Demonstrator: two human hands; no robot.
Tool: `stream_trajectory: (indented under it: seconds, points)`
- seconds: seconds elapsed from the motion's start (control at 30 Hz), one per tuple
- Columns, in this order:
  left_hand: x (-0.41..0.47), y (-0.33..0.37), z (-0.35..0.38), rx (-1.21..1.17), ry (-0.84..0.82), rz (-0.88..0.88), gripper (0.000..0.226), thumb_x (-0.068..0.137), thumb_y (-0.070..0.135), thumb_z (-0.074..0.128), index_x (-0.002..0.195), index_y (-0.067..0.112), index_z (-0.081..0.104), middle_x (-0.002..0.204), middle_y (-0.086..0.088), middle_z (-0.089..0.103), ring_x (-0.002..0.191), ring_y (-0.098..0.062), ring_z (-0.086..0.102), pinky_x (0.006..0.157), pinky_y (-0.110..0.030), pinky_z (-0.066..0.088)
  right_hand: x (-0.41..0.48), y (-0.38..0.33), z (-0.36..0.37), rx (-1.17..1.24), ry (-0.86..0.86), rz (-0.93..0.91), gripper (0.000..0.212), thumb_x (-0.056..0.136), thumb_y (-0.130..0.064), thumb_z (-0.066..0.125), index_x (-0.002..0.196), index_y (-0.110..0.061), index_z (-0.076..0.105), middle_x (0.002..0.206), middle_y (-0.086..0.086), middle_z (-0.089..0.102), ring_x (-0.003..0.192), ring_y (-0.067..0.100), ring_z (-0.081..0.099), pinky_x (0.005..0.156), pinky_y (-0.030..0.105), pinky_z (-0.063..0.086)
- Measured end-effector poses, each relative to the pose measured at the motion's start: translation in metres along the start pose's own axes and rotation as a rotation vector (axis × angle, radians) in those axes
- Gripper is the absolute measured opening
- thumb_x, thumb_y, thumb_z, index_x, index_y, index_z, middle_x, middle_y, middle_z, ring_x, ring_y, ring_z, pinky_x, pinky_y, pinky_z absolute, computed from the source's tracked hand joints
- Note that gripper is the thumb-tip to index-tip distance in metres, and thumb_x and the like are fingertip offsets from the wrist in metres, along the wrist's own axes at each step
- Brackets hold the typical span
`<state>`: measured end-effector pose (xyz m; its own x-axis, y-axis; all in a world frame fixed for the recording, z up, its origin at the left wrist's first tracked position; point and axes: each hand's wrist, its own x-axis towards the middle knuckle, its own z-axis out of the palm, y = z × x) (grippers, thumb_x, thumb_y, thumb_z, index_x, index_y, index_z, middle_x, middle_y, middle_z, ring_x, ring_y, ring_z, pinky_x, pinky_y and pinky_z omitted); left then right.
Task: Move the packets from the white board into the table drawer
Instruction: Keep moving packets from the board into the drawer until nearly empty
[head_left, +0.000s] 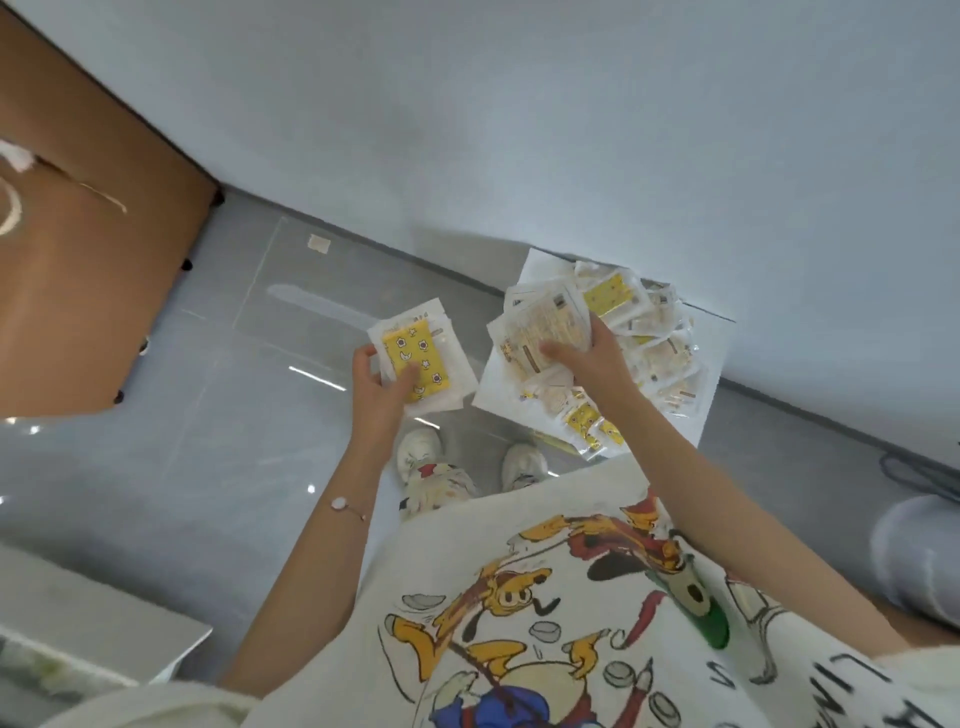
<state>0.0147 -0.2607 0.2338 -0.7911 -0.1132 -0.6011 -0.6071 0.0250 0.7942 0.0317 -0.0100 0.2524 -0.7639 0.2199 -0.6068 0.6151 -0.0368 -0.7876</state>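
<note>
Packets (631, 332) beside brown table (93, 234)

Lighting: bright, even, diffuse indoor light; soft shadow under the glass table (291, 291) along the wall (571, 130). Glare: small white glints and streak reflections on the glossy grey floor (156, 467) and glass. Image quality: mild overall softness, packet print unreadable, strong wide-angle bending at edges, frame corners blurred.

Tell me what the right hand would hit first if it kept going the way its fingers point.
The right hand points up-left, already gripping several packets. Past them, the line crosses a small gap to the yellow-patterned packet in the left hand. Depth is unclear, so it might pass over it.
</note>
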Motion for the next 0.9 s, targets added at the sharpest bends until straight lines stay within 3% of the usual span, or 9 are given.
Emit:
stream_trajectory:
  seconds: [0.17, 0.33, 0.5, 0.73, 0.9]
  points:
    - [-0.018, -0.012, -0.092, -0.135, 0.17, -0.018, 0.041, 0.089, 0.009, 0.066, 0.121, 0.019, 0.042, 0.112, -0.008, 0.066, 0.094, -0.021, 0.068, 0.071, -0.03, 0.056, -0.014, -0.018, 0.097, -0.049, -0.151, -0.01, 0.038, 0.086, -0.01, 0.07, 0.12, -0.015, 0.056, 0.113, 0.005, 0.067, 0.102, 0.021, 0.067, 0.074, 0.029, 0.059]
    - [-0.037, -0.018, -0.201, -0.297, 0.307, -0.005, 0.041, 0.089, 0.009, 0.066, 0.122, 0.018, 0.042, 0.105, -0.001, 0.068, 0.085, -0.01, 0.07, 0.07, -0.028, 0.057, -0.043, -0.034, 0.213, -0.147, -0.306, -0.062, 0.027, 0.085, -0.009, 0.07, 0.104, -0.025, 0.061, 0.1, -0.007, 0.07, 0.091, 0.012, 0.07, 0.074, 0.031, 0.06]
    - [-0.061, -0.029, -0.323, -0.379, 0.451, 0.023, 0.04, 0.09, 0.012, 0.066, 0.121, 0.021, 0.042, 0.11, -0.004, 0.067, 0.091, -0.015, 0.069, 0.063, -0.021, 0.055, -0.077, -0.039, 0.337, -0.231, -0.433, -0.071, 0.036, 0.083, -0.01, 0.073, 0.117, -0.007, 0.061, 0.107, 0.007, 0.072, 0.091, 0.022, 0.072, 0.072, 0.038, 0.06]
    - [-0.099, -0.067, -0.453, -0.476, 0.684, 0.003, 0.039, 0.09, 0.013, 0.066, 0.118, 0.024, 0.042, 0.11, -0.005, 0.068, 0.093, -0.018, 0.069, 0.068, -0.024, 0.055, -0.122, -0.037, 0.489, -0.361, -0.651, -0.082, 0.024, 0.084, -0.009, 0.071, 0.101, -0.022, 0.062, 0.099, 0.001, 0.073, 0.087, 0.02, 0.073, 0.066, 0.037, 0.061]
    - [-0.115, -0.094, -0.507, -0.607, 0.817, -0.016, 0.037, 0.09, 0.012, 0.066, 0.11, 0.032, 0.042, 0.11, -0.003, 0.068, 0.094, -0.017, 0.068, 0.079, -0.032, 0.056, -0.139, -0.033, 0.577, -0.493, -0.803, -0.107, 0.024, 0.083, -0.008, 0.072, 0.099, -0.022, 0.06, 0.1, 0.0, 0.071, 0.092, 0.021, 0.071, 0.069, 0.032, 0.06]
